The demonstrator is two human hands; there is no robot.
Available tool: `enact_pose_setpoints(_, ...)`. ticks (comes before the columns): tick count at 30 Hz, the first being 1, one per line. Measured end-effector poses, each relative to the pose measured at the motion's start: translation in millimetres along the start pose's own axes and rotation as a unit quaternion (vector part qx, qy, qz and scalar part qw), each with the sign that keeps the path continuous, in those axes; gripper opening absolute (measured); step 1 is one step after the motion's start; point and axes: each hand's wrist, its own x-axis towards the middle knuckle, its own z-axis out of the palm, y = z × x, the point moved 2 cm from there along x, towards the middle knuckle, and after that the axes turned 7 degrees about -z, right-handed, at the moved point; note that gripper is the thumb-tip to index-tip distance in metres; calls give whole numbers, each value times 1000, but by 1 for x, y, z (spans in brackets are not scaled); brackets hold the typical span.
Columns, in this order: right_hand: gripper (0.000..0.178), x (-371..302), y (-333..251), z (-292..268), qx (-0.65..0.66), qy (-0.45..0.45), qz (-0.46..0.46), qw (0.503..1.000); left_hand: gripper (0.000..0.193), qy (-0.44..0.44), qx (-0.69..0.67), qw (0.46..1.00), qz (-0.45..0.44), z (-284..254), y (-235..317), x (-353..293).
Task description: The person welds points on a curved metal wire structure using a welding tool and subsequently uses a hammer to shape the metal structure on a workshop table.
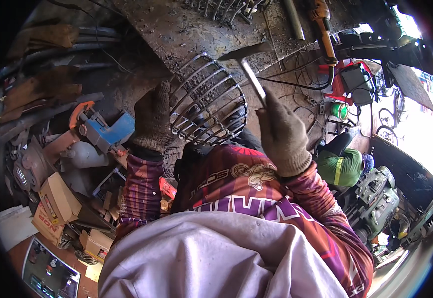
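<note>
While right hand grips hammer, left hand (hold unclear) adjoins basket; power tool lies beyond.

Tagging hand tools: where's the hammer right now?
In the head view, the hammer is upper half, slightly right of center: handle in the gloved right hand, head by the upper right of the barred metal basket.

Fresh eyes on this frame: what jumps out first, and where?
The hammer in the gloved right grip stands out first, upper centre, with the metal-bar basket below left of it. Next come the blue-and-orange machine at left and the person in green at right.
</note>
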Motion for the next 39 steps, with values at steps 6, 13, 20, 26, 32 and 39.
enact_pose_setpoints(6,38,-7,2,1,23,49,-11,998,46,3,-3,1000,6,2,-30,5)
enact_pose_setpoints(13,38,-5,0,1,60,49,-7,997,46,27,-27,999,32,7,-31,4)
enact_pose_setpoints(20,38,-10,6,2,89,39,-9,995,44,9,-30,999,-44,8,-44,8)
enact_pose_setpoints(26,37,-8,13,12,42,4,5,999,43,12,9,1000,-13,6,-33,8)
enact_pose_setpoints(32,38,-5,11,8,89,52,14,995,43,41,-40,998,38,9,-44,12)
enact_pose_setpoints(39,40,-4,23,7,148,33,65,986,43,-13,-20,999,-24,5,-40,12)
